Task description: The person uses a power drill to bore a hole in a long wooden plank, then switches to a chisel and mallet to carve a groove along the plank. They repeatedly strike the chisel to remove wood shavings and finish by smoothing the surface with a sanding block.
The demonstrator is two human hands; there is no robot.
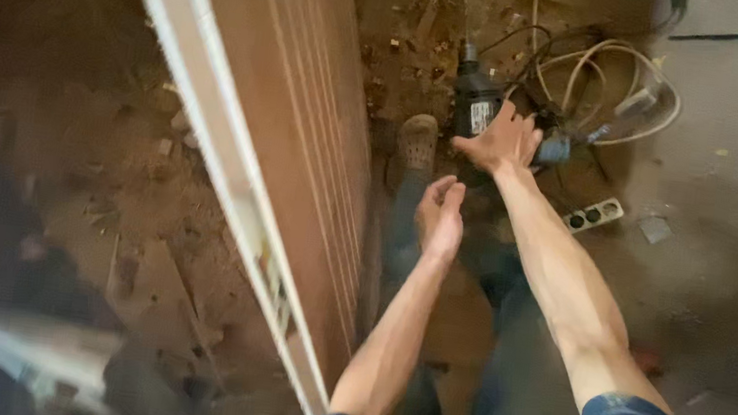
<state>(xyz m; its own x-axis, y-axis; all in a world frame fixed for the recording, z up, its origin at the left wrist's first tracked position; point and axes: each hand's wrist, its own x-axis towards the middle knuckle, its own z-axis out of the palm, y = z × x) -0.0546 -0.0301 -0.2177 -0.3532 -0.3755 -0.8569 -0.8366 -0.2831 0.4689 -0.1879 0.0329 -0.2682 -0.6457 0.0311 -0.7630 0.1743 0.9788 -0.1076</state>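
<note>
My right hand (504, 141) reaches down to a dark power drill (476, 101) lying on the dusty floor, fingers spread over its rear part and touching it. My left hand (441, 215) hangs in the air just below and left of it, fingers loosely curled, holding nothing. Both forearms are bare, with blue sleeves at the elbows. My shoe (418, 140) stands just left of the drill.
A tall brown wooden door panel with a white edge (234, 163) stands on its side at the left. Coiled pale cables (618, 88) and a white power strip (595, 214) lie right of the drill. Rubble and wood chips cover the floor.
</note>
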